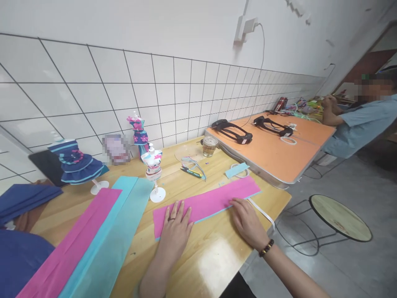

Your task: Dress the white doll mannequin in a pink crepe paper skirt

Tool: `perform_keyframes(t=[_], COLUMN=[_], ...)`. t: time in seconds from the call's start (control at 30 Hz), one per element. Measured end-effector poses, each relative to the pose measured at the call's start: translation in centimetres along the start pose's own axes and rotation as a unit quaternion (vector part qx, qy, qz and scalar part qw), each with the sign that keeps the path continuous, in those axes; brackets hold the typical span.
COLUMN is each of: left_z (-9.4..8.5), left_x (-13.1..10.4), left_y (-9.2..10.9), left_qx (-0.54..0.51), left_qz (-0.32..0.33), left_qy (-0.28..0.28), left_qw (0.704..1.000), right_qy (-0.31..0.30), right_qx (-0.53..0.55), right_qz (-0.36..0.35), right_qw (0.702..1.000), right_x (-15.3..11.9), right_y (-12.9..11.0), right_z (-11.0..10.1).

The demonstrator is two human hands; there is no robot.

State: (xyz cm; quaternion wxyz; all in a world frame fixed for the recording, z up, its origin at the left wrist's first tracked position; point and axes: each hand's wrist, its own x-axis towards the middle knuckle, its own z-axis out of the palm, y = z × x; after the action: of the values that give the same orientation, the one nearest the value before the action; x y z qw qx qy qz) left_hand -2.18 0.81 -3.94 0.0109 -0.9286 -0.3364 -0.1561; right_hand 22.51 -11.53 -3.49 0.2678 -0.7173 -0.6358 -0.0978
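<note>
A pink strip (214, 200) of crepe-like paper lies across the wooden table, with a blue layer showing along its near edge. My left hand (177, 223) rests flat on its left part, fingers spread and a ring on one finger. At the near edge, right of the middle, the curled fingers of my right hand (248, 219) are closed on the strip; the thumb is hidden. A narrow white band (262, 212) sticks out from under the strip beside my right hand. Beyond the strip lie yellow-and-black thread snips (191, 172) and a light blue piece (237, 169) on a roll of tape.
Small dress forms in doll clothes, one in a navy dress (77, 163), stand at the back left. Pink and turquoise sheets (124, 223) lie left. A glass of liquid (210, 147) stands near the orange table (263, 153) with black headsets. A person (356, 120) sits far right; a stool (341, 217) stands nearer.
</note>
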Motion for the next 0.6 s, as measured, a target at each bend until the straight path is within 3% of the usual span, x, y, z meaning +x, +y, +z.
perform_keyframes(t=[0.17,0.27,0.43,0.6], left_z=[0.0,-0.3,-1.6,-2.6], left_x=[-0.2,0.0,0.3,0.1], left_y=[-0.1,-0.5,-0.8,-1.9], left_qx=[0.032,0.046,0.027,-0.062], left_qz=[0.006,0.027,0.012,-0.128], left_qy=[0.017,0.034,0.120,0.173], left_qw=[0.999,0.998,0.992,0.975], right_qy=[-0.140,-0.174,-0.150,-0.085], right_qx=[-0.041,-0.048,-0.068,-0.073], right_qz=[-0.093,-0.116,-0.145,-0.166], right_qw=[0.985,0.977,0.976,0.980], right_x=[1.7,1.9,1.5,1.3], right_y=[-1.0,-0.8,-0.2,0.3], right_z=[0.0,0.1,0.5,1.0])
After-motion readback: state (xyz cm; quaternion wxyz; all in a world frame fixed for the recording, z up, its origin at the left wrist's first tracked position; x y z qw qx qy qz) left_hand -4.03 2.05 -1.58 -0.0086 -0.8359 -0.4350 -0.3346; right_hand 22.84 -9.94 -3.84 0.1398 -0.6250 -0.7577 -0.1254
